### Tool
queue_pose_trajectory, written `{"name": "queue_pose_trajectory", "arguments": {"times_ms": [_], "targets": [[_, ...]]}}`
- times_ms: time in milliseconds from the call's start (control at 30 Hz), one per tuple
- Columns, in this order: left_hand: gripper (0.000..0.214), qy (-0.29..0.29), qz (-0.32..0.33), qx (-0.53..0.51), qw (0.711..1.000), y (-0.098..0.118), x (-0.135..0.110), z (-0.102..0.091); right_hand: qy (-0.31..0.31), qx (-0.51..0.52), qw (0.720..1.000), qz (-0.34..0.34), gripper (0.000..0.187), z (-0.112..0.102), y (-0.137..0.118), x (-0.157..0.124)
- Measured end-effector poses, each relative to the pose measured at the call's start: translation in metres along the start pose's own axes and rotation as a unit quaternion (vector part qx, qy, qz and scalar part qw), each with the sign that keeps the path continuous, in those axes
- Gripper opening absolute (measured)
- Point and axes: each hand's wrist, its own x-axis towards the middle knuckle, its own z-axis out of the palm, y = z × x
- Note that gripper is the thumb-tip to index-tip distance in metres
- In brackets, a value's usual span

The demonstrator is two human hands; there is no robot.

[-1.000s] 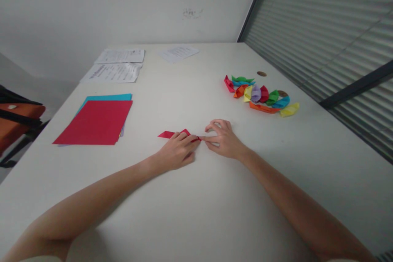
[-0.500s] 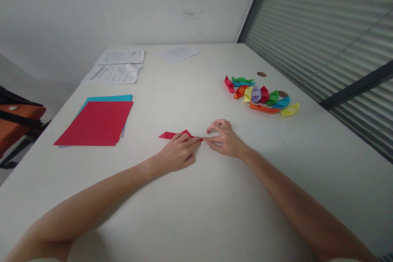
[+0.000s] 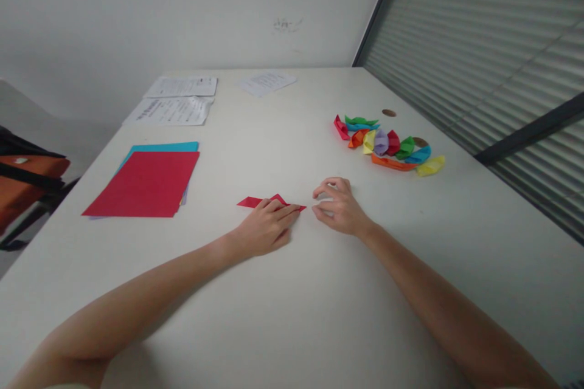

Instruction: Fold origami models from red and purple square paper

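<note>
A folded red paper piece (image 3: 255,202) lies flat on the white table (image 3: 292,292) in the middle. My left hand (image 3: 264,228) rests on its right part, fingers lying flat and pressing it down. My right hand (image 3: 338,209) sits just right of the paper's tip, a small gap away, fingers loosely curled and apart, holding nothing.
A stack of coloured sheets with a red one on top (image 3: 143,183) lies to the left. A pile of folded coloured paper shapes (image 3: 387,144) sits at the right back. Printed white pages (image 3: 176,103) lie at the far edge. An orange chair (image 3: 22,185) stands left of the table.
My right hand has let go of the red paper's tip and moved slightly right. My left hand stays pressed on the paper.
</note>
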Motion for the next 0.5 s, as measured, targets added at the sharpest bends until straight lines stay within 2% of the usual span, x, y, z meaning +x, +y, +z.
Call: {"name": "queue_pose_trajectory", "arguments": {"times_ms": [100,167,300,500], "targets": [[0.045,0.013,0.019,-0.008,1.000,-0.0017,0.0002,-0.0001,0.051,0.032,0.998,0.020,0.013,-0.0008,0.0002,0.0006],[0.045,0.016,0.023,-0.014,1.000,-0.0025,0.0006,-0.0003,0.060,0.056,0.996,0.019,0.013,-0.0008,-0.0022,0.0021],[0.045,0.005,0.010,-0.022,1.000,-0.0027,0.0010,-0.0005,0.012,0.078,0.997,0.003,0.017,0.0009,-0.0082,0.0043],[0.047,-0.006,0.003,-0.015,1.000,-0.0022,0.0012,-0.0010,-0.049,0.039,0.998,0.000,0.018,0.0022,-0.0065,0.0030]]}}
